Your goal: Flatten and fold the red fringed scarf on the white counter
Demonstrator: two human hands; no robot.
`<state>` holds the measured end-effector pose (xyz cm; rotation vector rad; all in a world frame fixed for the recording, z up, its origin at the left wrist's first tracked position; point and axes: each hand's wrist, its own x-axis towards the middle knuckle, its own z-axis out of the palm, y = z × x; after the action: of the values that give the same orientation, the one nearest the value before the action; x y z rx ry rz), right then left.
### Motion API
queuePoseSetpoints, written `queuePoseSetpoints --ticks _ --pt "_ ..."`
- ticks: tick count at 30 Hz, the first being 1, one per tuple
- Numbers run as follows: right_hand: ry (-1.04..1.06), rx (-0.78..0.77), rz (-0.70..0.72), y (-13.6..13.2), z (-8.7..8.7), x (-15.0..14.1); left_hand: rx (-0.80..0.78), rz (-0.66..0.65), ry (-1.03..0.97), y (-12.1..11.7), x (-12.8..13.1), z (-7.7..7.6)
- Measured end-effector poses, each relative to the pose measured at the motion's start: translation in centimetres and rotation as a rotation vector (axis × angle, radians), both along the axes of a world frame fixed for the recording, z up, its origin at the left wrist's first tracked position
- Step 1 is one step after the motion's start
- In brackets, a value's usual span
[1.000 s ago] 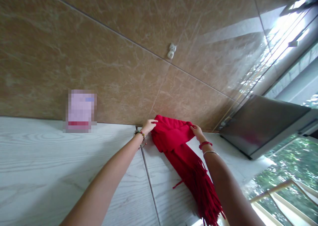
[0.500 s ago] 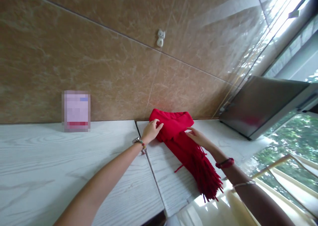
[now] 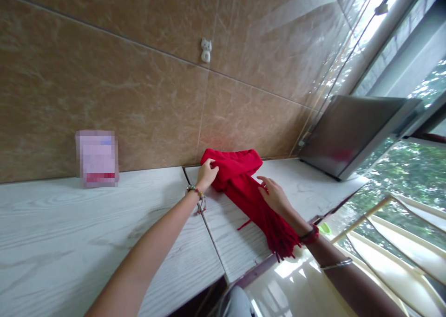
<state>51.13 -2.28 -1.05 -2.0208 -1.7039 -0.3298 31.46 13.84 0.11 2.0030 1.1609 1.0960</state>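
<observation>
A red scarf (image 3: 240, 168) lies on the white wood-grain counter (image 3: 139, 210), close to the wall. Its upper part is folded over, and a fringed end (image 3: 280, 240) runs down toward the counter's front edge. My left hand (image 3: 208, 173) pinches the left side of the folded part, with fingers and thumb curled on the cloth. On the other side, my right hand (image 3: 273, 195) hovers over or rests on the hanging length with fingers apart; whether it touches the cloth I cannot tell.
A blurred pinkish packet (image 3: 97, 159) leans against the brown tiled wall (image 3: 139, 99) at left. A small white cat-shaped hook (image 3: 206, 50) is on the wall. At right stand a dark metallic box-shaped appliance (image 3: 348, 131) and a cream rack (image 3: 383, 242) beyond the counter's edge.
The view has shifted, so most things appear further left. My right hand has moved a little down along the scarf, toward its fringe. The left hand keeps its place on the fold.
</observation>
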Motion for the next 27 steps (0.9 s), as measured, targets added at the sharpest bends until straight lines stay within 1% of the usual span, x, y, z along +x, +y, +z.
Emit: queuePoseSetpoints --ticks 2,3,5,7,8,9,10,11,12,13,15,17,24,27 --pt "0.012 -0.029 0.022 -0.2 -0.5 0.0 -0.022 0.005 0.089 -0.2 0.0 -0.3" --pt "0.025 -0.056 0.026 -0.3 -0.8 0.1 0.005 0.011 0.132 -0.5 0.0 -0.5" --pt "0.071 -0.092 0.01 -0.5 -1.1 0.5 0.155 0.052 0.195 -1.3 0.0 -0.9" --pt "0.121 -0.061 -0.027 -0.8 -1.1 0.7 0.39 0.067 0.242 -2.2 0.1 -1.1" --pt "0.12 -0.011 -0.035 -1.1 -1.0 0.7 0.506 0.031 0.272 -2.6 0.2 -1.2" --pt "0.095 0.052 -0.029 -1.6 -0.9 0.6 0.6 -0.034 0.309 -2.8 0.2 -1.4" --pt "0.048 0.109 -0.003 -2.1 -0.9 0.3 0.662 -0.112 0.353 -3.0 0.3 -1.5" --pt "-0.011 0.14 0.043 -2.6 -0.9 -0.1 0.689 -0.184 0.4 -3.0 0.3 -1.7" --pt "-0.069 0.132 0.101 -3.2 -0.9 -0.6 0.691 -0.237 0.444 -2.9 0.3 -1.9" --pt "-0.114 0.087 0.156 -3.7 -0.9 -1.2 0.679 -0.266 0.48 -2.8 0.3 -2.1" --pt "-0.155 -0.032 0.208 -4.5 -1.1 -2.2 0.663 -0.288 0.528 -2.5 0.3 -2.5" --pt "-0.16 -0.101 0.187 -4.8 -1.1 -3.0 0.677 -0.295 0.556 -2.4 0.2 -2.6" --pt "-0.208 -0.22 0.057 -4.0 -0.1 -4.6 0.678 -0.253 0.599 -3.0 0.4 -2.4" --pt "-0.276 -0.176 -0.021 -2.8 0.5 -5.6 0.684 -0.226 0.597 -3.1 0.6 -2.5"
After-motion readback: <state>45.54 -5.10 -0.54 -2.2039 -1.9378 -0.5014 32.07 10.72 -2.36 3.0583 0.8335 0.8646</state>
